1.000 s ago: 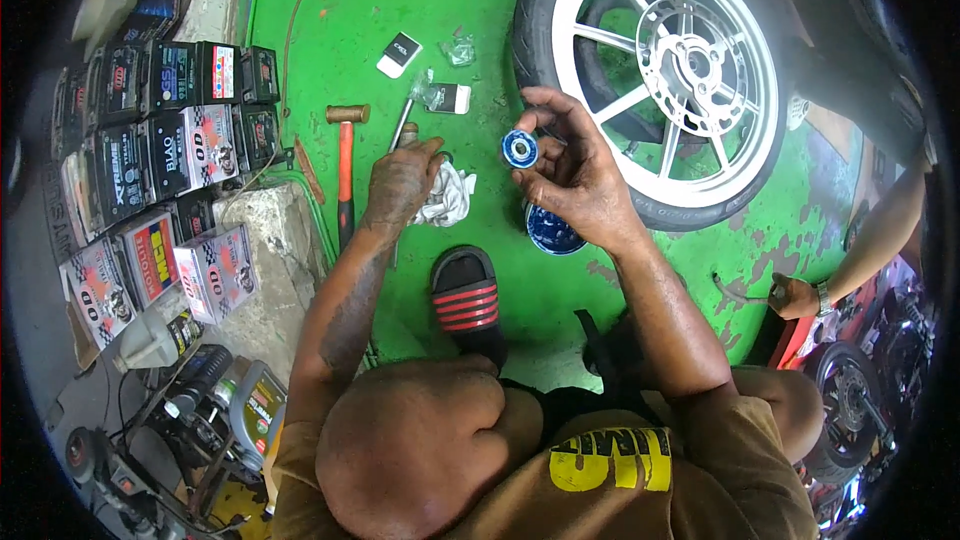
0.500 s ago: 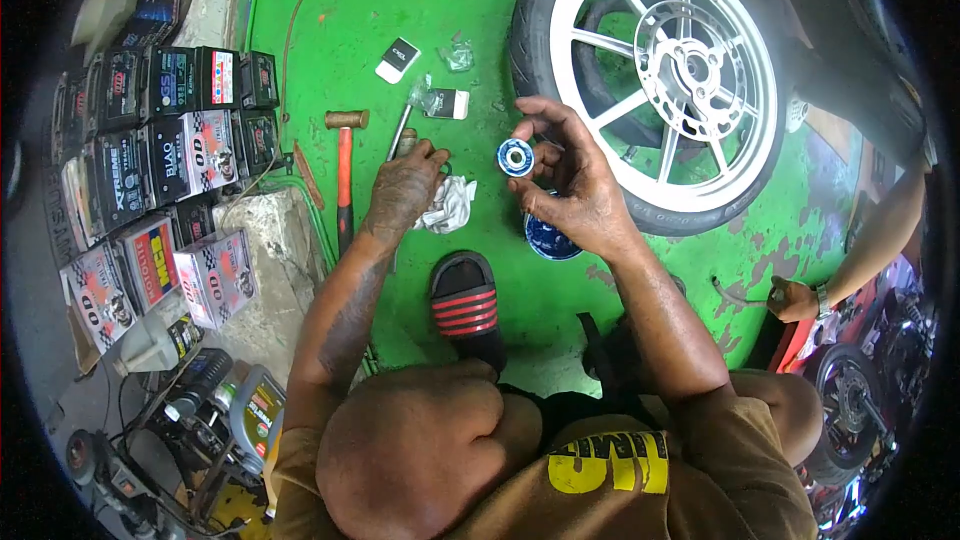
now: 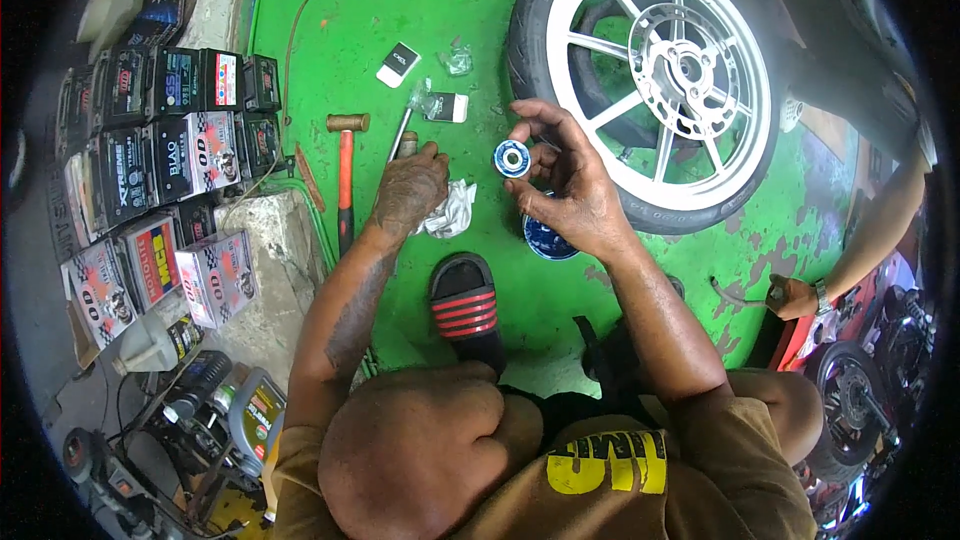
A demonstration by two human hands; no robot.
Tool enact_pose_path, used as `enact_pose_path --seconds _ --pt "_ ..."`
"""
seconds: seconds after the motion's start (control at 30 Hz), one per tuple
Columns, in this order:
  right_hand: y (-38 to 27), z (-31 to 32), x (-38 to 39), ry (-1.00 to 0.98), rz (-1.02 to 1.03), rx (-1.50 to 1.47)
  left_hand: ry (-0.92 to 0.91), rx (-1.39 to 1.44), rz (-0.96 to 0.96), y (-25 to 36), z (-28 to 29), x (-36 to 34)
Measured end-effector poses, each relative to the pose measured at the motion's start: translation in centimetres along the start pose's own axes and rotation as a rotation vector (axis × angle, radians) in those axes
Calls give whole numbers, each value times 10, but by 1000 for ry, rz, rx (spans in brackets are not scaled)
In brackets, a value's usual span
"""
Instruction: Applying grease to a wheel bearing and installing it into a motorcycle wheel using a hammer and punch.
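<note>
My right hand [image 3: 572, 185] pinches a ball bearing [image 3: 512, 159] between thumb and fingertips. Its face is smeared with blue grease and turned up toward me. Just below that hand stands a tub of blue grease [image 3: 550, 239], partly covered by the palm. My left hand [image 3: 411, 190] is low over the floor, fingers curled down. What its fingers hold, if anything, is hidden under the hand. A crumpled white cloth [image 3: 455, 210] lies beside it. Past its knuckles lies a brownish cylindrical piece [image 3: 407, 144] next to a metal rod [image 3: 399, 134].
A brass-headed hammer [image 3: 346, 172] with a red handle lies left. Two small boxes [image 3: 398, 64] and clear plastic wrap [image 3: 457, 61] lie ahead. A white motorcycle wheel [image 3: 645, 90] with tyre lies right. Battery boxes [image 3: 175, 165] line the left. Another person's hand [image 3: 793, 296] is at right.
My left hand has turned slightly and its fingers have shifted a little up and left. My right hand keeps the bearing in nearly the same place.
</note>
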State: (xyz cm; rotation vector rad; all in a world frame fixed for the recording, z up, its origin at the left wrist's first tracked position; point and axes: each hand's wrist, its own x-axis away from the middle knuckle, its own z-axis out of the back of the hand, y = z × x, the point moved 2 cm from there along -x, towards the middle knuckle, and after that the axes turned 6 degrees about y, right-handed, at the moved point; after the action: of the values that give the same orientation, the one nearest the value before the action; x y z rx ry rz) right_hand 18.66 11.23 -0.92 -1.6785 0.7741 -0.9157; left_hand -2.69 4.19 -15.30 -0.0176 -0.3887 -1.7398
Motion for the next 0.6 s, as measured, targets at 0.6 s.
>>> enact_pose_path --seconds 0.6 --pt "-12 -5 8 -19 120 225 317 979 514 9 58 13"
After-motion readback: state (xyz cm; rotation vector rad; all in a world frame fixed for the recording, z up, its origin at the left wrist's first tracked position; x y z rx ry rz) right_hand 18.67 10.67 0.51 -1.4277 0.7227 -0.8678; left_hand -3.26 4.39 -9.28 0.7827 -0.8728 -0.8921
